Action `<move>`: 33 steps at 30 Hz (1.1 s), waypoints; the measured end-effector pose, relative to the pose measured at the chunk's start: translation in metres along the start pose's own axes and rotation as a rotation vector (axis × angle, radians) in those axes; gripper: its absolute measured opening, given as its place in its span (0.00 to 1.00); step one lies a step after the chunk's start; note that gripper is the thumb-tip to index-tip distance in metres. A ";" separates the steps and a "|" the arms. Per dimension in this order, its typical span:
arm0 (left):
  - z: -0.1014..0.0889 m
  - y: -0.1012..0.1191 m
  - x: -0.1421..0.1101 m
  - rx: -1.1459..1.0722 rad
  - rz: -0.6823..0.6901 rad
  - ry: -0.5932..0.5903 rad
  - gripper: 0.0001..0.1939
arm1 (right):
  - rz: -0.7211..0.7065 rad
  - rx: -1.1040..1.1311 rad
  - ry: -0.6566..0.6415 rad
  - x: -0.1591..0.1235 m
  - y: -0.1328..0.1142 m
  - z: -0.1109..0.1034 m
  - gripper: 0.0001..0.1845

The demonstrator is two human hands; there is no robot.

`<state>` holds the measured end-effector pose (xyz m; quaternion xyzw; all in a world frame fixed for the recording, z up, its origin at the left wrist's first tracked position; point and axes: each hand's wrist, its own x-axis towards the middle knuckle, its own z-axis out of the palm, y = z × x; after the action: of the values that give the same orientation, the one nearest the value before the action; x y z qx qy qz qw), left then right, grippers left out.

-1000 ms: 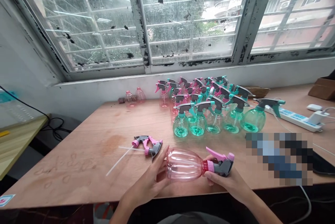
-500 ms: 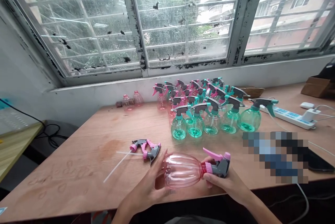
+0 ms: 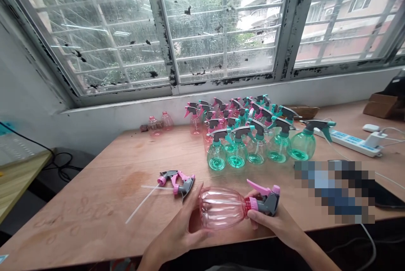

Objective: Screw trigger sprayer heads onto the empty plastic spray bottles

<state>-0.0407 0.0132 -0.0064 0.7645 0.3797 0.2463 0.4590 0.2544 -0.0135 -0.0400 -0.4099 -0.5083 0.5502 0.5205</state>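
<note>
Pink plastic spray bottle [image 3: 221, 208] is held horizontally near the table's near edge, left hand [image 3: 177, 231] gripping its body, right hand [image 3: 272, 226] closed at the neck under the pink-and-grey trigger head [image 3: 268, 203]. Two loose trigger sprayers [image 3: 176, 182] lie left on the plywood table [image 3: 95, 216]; green and pink spray bottles [image 3: 237, 155] stand in rows farther off.

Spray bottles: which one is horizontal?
The pink plastic spray bottle, held level between the left hand and right hand; the other bottles stand upright on the table.
</note>
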 end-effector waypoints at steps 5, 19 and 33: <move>0.005 0.005 0.001 -0.130 0.001 0.043 0.49 | -0.007 -0.025 -0.014 0.001 -0.001 0.000 0.22; 0.004 0.005 0.002 -0.104 -0.005 0.058 0.43 | -0.001 0.011 -0.023 0.001 0.002 -0.001 0.23; 0.006 0.003 0.004 -0.214 -0.035 0.067 0.50 | -0.021 0.018 -0.013 0.000 -0.002 0.000 0.22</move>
<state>-0.0328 0.0124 -0.0067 0.6959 0.3798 0.3024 0.5292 0.2548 -0.0134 -0.0377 -0.3963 -0.5111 0.5519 0.5264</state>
